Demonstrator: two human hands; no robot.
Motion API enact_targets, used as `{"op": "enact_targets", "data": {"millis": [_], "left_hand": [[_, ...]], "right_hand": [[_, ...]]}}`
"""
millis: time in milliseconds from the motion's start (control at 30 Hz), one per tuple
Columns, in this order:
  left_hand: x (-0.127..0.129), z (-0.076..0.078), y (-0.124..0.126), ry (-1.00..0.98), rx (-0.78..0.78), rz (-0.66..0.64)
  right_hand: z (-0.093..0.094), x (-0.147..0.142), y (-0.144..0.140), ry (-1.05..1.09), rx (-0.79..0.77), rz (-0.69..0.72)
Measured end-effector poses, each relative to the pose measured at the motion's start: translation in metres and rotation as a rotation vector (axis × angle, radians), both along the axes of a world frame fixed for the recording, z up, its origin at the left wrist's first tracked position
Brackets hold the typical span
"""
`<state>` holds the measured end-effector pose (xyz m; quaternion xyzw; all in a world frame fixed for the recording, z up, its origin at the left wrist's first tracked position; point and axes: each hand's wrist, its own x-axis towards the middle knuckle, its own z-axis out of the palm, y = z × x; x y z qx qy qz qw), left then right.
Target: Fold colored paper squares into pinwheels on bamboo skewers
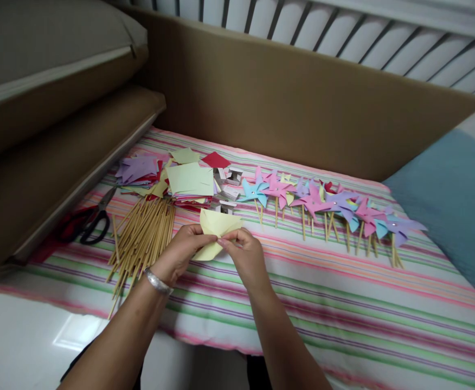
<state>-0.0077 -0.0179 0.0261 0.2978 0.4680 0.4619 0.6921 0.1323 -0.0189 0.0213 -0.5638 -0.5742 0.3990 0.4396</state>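
On my feed, the only surfaces that might have carried print were the small pale-grey open cardboard boxes [234,176], of which I made out at least three, and anything on them was too small for me to read. I counted two bare hands working on one sheet of pale-yellow paper [213,221], held just above the striped pink, green and white cloth [322,330], to the right of the sticks' upper ends. The left hand [186,246] had its thumb and index finger pinched on the sheet near its middle; the right hand [243,250] was closed in a matching pinch, fingertips meeting the left's. One silver-coloured metal bracelet [158,282] circled the left wrist. Beyond, I saw one loose red paper square [216,160], a stack of paper topped by a pale-green sheet [191,179], and a heap of lilac cut paper [137,169]. One pair of black-handled scissors [101,207] lay left of a spread of thin tan wooden sticks [143,230], too overlapped to count. At right, I tallied at least ten pink, blue, lilac, yellow and red paper pinwheels [313,201] in an overlapping row.
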Motion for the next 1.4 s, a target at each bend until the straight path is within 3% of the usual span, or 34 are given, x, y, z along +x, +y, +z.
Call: {"op": "enact_targets", "data": {"millis": [267,433,667,800,967,1133,1300,1400], "left_hand": [[-0.001,-0.007,0.002,0.102,0.02,-0.002],[-0.006,-0.005,0.003,0.188,-0.001,-0.102],[0.005,-0.007,-0.001,0.298,0.126,-0.441],[0.011,-0.009,0.0,0.317,0.162,-0.528],[0.017,-0.01,0.0,0.37,0.19,-0.539],[0.021,-0.007,0.003,0.32,0.156,-0.467],[0.014,0.005,0.01,0.159,0.175,-0.014],[0.014,0.008,0.008,-0.007,0.131,0.03]], "right_hand": [[-0.005,0.002,-0.001,-0.111,0.049,-0.017],[0.012,0.023,0.002,-0.108,0.087,-0.023],[0.021,0.038,-0.003,-0.132,-0.09,0.36],[0.018,0.042,-0.004,-0.151,-0.083,0.41],[0.019,0.046,-0.004,-0.216,-0.074,0.433],[0.016,0.05,-0.002,-0.158,-0.109,0.396],[0.011,0.055,0.006,0.128,-0.204,0.172],[0.009,0.052,0.01,0.328,-0.232,0.01]]}}
